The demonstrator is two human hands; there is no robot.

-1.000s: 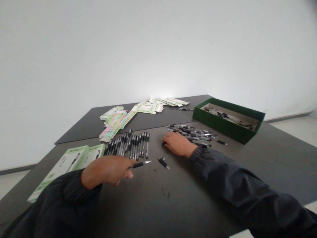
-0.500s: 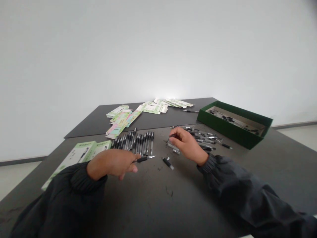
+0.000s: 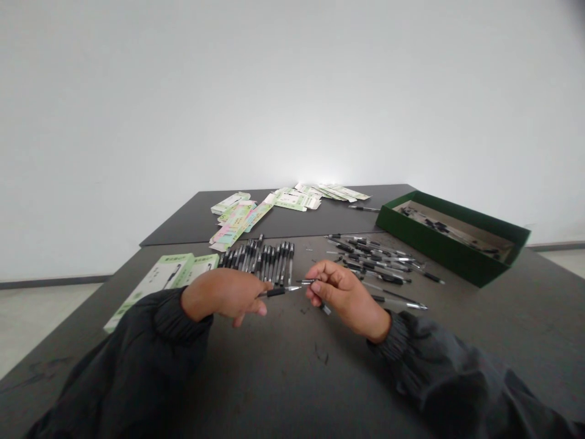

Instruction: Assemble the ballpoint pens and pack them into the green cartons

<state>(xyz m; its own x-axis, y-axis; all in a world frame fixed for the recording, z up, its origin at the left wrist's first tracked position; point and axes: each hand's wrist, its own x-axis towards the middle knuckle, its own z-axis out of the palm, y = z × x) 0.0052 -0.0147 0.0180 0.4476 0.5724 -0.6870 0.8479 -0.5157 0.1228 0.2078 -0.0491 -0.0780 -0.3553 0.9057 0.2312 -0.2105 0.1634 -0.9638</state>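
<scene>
My left hand [image 3: 228,295] is closed on a gel pen [image 3: 276,292], its black grip and silver tip pointing right. The fingers of my right hand [image 3: 345,296] pinch a small, slim dark piece [image 3: 308,281], too small to name for sure. That piece is close to the pen's tip; I cannot tell whether they touch. Just behind my left hand, a row of black-capped pens [image 3: 269,259] lies side by side. A short clear-and-black pen part [image 3: 325,308] is partly hidden under my right fingers. Loose pens and pen parts [image 3: 370,256] are heaped beyond my right hand.
A green open box [image 3: 452,250] with dark pen parts inside stands at the right. Green-and-white pen boxes [image 3: 153,281] lie left of my left hand. Flattened cartons [image 3: 240,222] are spread toward the wall. Dark scraps [image 3: 321,353] lie on the grey table [image 3: 283,384].
My right hand has come nearer the pen's tip, bringing the small dark piece with it. My left hand keeps its hold on the pen. The view has shifted slightly.
</scene>
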